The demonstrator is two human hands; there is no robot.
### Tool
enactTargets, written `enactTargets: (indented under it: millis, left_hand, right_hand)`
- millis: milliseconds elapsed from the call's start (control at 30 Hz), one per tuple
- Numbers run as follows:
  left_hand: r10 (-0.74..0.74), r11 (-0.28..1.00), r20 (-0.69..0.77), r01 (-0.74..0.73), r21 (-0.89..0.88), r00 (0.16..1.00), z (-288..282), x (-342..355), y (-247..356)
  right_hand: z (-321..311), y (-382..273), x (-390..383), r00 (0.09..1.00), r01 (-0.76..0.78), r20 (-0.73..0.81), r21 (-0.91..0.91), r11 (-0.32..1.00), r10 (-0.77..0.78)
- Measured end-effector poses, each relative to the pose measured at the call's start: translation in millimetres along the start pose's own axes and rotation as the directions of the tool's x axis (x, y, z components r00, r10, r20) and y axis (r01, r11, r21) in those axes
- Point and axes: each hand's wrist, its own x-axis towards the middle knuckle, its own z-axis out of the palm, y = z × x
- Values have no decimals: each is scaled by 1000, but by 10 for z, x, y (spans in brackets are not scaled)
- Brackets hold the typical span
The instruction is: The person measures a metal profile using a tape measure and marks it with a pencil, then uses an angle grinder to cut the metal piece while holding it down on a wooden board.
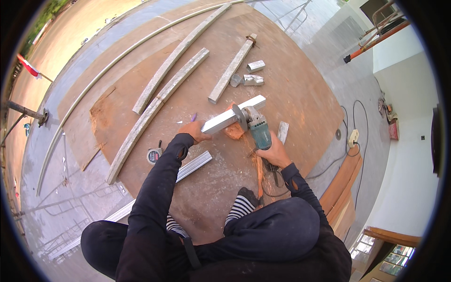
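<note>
My right hand (276, 153) is wrapped round the body of a teal angle grinder (260, 133). Its cutting disc (240, 117) is at a pale metal bar (220, 122), towards the bar's far right end. Orange specks that look like sparks show near the grinder. The near left end of that bar is gripped by my left hand (195, 130). Beneath the bar lies an orange block (234, 132). A small offcut (283, 132) rests just right of the grinder, and a purple marker (194, 116) lies beyond my left hand.
Long metal bars (181, 77) lie at the far left, with short offcuts (253, 80) at the far middle. A tape measure (154, 155) and a ribbed metal profile (195, 165) are near my left arm. At right are a power strip (353, 138), cable (324, 171) and brown planks (344, 183).
</note>
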Motion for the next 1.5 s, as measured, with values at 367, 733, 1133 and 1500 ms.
enactTargets:
  millis: [367,733,1133,1500]
  left_hand:
    - [51,995,67,-45,-91,996,-29,84,-60]
    - [38,980,90,-20,-196,995,-89,-19,14]
    - [95,974,55,-81,-210,994,-142,46,27]
    - [-13,999,8,12,47,1000,28,-110,153]
  right_hand:
    - [-31,56,-143,999,-45,9,-48,998,46]
    - [-135,23,-502,991,-133,-4,207,969,137]
    - [-277,15,-467,987,-139,-33,302,943,156]
    - [-256,5,-91,997,-74,-3,161,984,76]
